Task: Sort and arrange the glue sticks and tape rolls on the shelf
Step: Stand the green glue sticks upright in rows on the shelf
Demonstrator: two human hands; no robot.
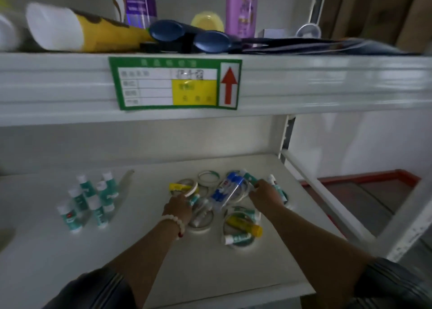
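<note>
Both hands reach into the jumble of tape rolls and glue sticks near the shelf's right edge.

The left hand – bead bracelet at the wrist – curls its fingers on a tape roll; the right hand pinches a blue-and-white glue stick lying across the pile. Upright teal glue sticks stand grouped toward the left – bare shelf lies between them and along the front edge.

Dim, flat light; white metal lower shelf sat in shade. Glossy upper shelf edge caught glare. Whole frame was soft, smeared; wide-angle bending at edges.
</note>
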